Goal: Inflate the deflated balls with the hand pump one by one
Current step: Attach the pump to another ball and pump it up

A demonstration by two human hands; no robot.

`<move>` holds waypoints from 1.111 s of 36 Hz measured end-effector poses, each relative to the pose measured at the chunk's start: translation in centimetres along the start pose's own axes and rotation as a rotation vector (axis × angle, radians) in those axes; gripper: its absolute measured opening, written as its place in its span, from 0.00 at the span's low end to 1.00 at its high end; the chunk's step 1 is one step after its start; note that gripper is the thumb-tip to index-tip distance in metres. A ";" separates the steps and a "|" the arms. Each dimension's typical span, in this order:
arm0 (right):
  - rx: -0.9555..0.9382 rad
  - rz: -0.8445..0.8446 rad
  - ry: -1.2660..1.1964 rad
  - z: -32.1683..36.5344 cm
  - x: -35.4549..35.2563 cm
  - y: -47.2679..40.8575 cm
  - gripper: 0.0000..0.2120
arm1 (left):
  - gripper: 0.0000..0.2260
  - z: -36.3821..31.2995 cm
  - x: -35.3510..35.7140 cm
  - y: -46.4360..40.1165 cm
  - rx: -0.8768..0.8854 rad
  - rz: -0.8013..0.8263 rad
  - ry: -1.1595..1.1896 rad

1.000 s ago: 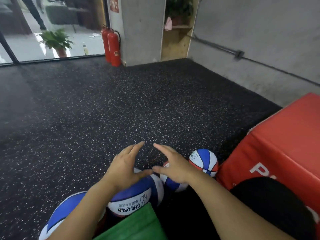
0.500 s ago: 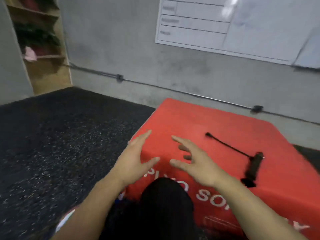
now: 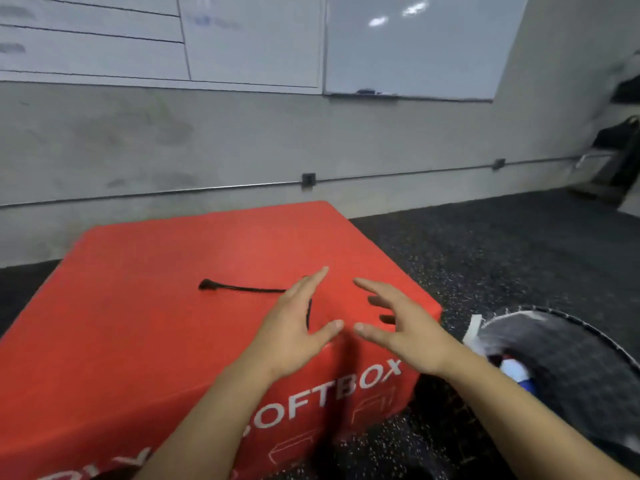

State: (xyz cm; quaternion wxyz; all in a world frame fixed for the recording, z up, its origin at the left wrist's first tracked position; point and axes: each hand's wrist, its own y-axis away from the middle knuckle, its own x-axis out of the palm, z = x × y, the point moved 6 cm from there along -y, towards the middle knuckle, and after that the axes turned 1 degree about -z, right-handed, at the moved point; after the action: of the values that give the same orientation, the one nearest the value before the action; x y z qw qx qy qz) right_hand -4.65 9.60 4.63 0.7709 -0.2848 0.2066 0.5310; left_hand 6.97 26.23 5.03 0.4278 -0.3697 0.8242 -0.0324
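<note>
Shifted rightward, both hands (image 3: 349, 327) hover spread and empty over the red soft box (image 3: 145, 341) beneath wall whiteboards (image 3: 408, 46).

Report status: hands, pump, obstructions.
Left hand, right hand open, empty, over red soft box. Hand pump on box, partly behind left hand. Nothing blocking.

My black hand pump (image 3: 242, 289) is lying flat on top of the red soft box (image 3: 145, 306), hose tip pointing to 9 o'clock, body half hidden behind my left hand (image 3: 294, 327). One blue-white-red ball (image 3: 516, 374) sits in a black mesh bag (image 3: 571, 358) at 4 o'clock.
</note>
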 end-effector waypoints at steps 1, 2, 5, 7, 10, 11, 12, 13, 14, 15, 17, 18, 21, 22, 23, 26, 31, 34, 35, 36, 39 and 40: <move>0.023 -0.026 -0.008 -1.3 -1.3 0.4 0.34 | 0.39 -0.6 1.6 -1.0 0.019 0.028 0.007; 0.047 -0.052 -0.013 -2.6 -2.5 1.0 0.34 | 0.39 -1.2 3.2 -1.9 0.038 0.058 0.011; 0.137 -0.120 -0.029 -7.0 -5.7 2.9 0.34 | 0.39 -2.8 8.2 -4.1 0.081 0.138 0.027; 0.186 -0.149 -0.041 -10.1 -7.4 4.3 0.34 | 0.39 -3.9 11.5 -5.2 0.111 0.189 0.030; 0.249 -0.192 -0.036 -14.7 -9.6 6.8 0.33 | 0.38 -5.6 16.6 -6.3 0.143 0.258 0.043; 0.284 -0.205 -0.052 -16.1 -10.3 7.7 0.32 | 0.38 -6.1 18.3 -6.6 0.145 0.273 0.051; 0.323 -0.217 -0.066 -17.6 -10.9 8.6 0.32 | 0.38 -6.5 20.0 -6.9 0.141 0.290 0.058; 0.355 -0.232 -0.077 -19.2 -11.5 9.5 0.32 | 0.38 -7.2 21.5 -7.2 0.146 0.305 0.069; 0.391 -0.251 -0.079 -20.8 -12.1 10.6 0.31 | 0.38 -7.7 23.2 -7.5 0.151 0.322 0.075; 0.422 -0.271 -0.082 -22.5 -12.7 11.5 0.31 | 0.38 -8.3 24.8 -7.8 0.158 0.337 0.083; 0.493 -0.312 -0.100 -26.0 -14.0 13.3 0.32 | 0.38 -9.4 28.0 -8.3 0.144 0.380 0.096; 0.534 -0.327 -0.101 -27.6 -14.6 14.1 0.32 | 0.38 -9.9 29.7 -8.6 0.138 0.399 0.100; 0.633 -0.350 -0.083 -31.9 -16.1 15.6 0.33 | 0.38 -11.1 34.3 -8.8 0.112 0.469 0.127; 0.654 -0.350 -0.086 -33.3 -16.6 15.8 0.33 | 0.38 -11.5 35.9 -8.9 0.101 0.494 0.141; 0.673 -0.344 -0.091 -34.6 -17.1 15.7 0.34 | 0.37 -12.0 37.4 -8.9 0.095 0.516 0.157; 0.724 -0.335 -0.114 -38.0 -18.2 15.4 0.34 | 0.37 -12.9 41.5 -9.2 0.072 0.571 0.183; 0.828 -0.352 -0.186 -43.9 -18.5 15.6 0.36 | 0.37 -12.7 46.4 -10.7 0.022 0.627 0.179; 0.885 -0.376 -0.252 -46.9 -17.9 15.6 0.35 | 0.36 -11.9 48.9 -11.9 -0.028 0.648 0.164; 0.895 -0.381 -0.252 -47.7 -17.7 15.5 0.35 | 0.36 -11.7 49.6 -12.3 -0.042 0.647 0.161; 0.905 -0.385 -0.237 -48.5 -17.6 15.4 0.35 | 0.36 -11.4 50.4 -12.7 -0.053 0.647 0.160; 0.930 -0.396 -0.172 -50.9 -17.6 14.7 0.36 | 0.33 -10.4 52.6 -13.7 -0.089 0.648 0.169; 0.938 -0.401 -0.145 -51.7 -17.6 14.4 0.37 | 0.32 -10.0 53.2 -14.1 -0.100 0.641 0.183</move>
State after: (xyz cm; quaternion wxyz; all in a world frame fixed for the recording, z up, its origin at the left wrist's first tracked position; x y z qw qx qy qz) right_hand -25.12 -32.83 -26.51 0.9146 0.0950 0.3101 0.2414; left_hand -11.33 -20.46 -19.66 0.3219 -0.1081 0.9340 0.1113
